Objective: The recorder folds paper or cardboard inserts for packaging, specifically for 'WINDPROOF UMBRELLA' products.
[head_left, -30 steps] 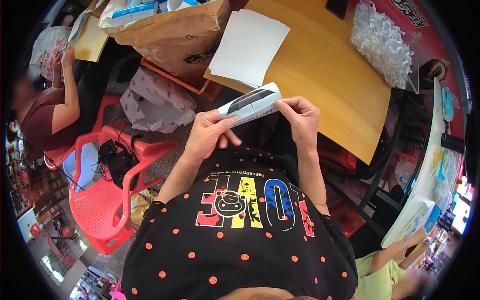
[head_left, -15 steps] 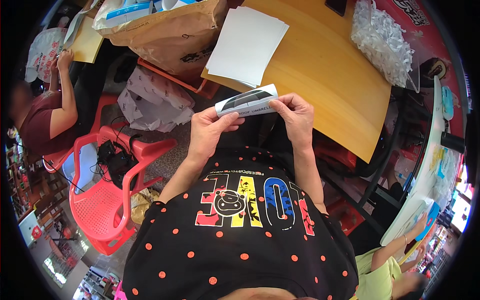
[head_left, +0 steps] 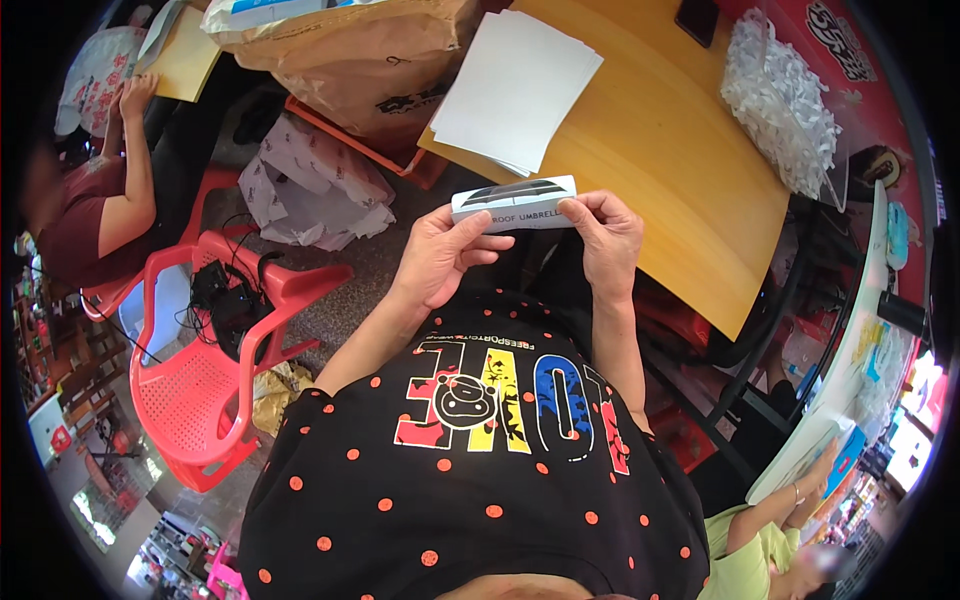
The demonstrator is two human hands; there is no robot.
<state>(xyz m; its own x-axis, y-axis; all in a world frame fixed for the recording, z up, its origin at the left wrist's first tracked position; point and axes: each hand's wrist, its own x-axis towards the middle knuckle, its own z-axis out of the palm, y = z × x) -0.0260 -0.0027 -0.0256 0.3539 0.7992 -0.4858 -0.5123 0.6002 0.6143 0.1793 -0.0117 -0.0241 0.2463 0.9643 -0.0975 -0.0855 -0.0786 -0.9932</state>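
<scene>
A small white cardboard box (head_left: 522, 213) with a dark umbrella picture and lettering is held level in front of my body. My left hand (head_left: 440, 256) grips its left end, the thumb pressed on the front face and the other fingers behind and below. At the right end, my right hand (head_left: 608, 243) pinches the card between thumb and fingers. The box has a flat top face and a front face with a crease between them; its back and underside are hidden.
Beyond the box, a stack of white sheets (head_left: 520, 88) lies on the yellow wooden table (head_left: 660, 170). A clear bin of white paper pieces (head_left: 782, 105) and a dark phone (head_left: 697, 20) are farther right. Left are a large brown bag (head_left: 350, 65) and a red chair (head_left: 190, 400). Two people sit nearby.
The card was rounded and slightly tilted; now it is squarer, creased and more level. Both hands sit a little farther right and lower in the picture.
</scene>
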